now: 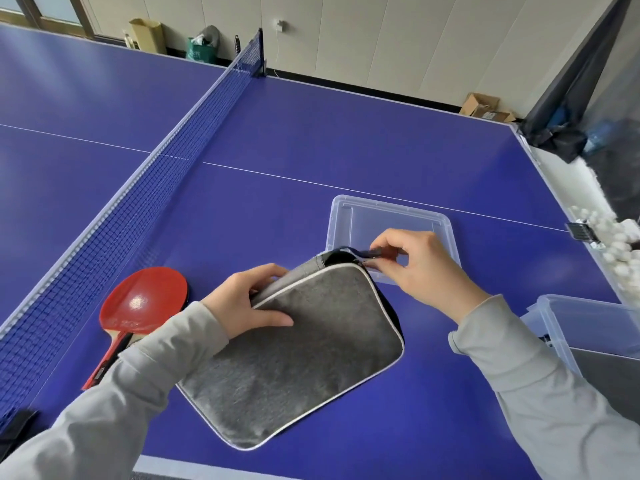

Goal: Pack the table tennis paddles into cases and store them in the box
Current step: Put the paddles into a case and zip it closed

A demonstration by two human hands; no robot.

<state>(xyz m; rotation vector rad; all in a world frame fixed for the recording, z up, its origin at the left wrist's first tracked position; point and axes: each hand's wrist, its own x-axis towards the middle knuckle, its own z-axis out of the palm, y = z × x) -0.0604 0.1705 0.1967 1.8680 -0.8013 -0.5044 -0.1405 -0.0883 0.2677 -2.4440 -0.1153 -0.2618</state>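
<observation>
A grey felt paddle case with white piping lies flat on the blue table in front of me. My left hand grips its upper left edge, thumb on top. My right hand pinches the dark zipper pull at the case's far corner, where the opening gapes a little. A red-faced paddle lies on the table to the left, its handle toward me. A clear plastic box stands at the right edge, holding something grey.
A clear plastic lid lies flat beyond the case. The blue net runs along the left. White balls fill a trough off the table's right end. The table's near edge is just below the case.
</observation>
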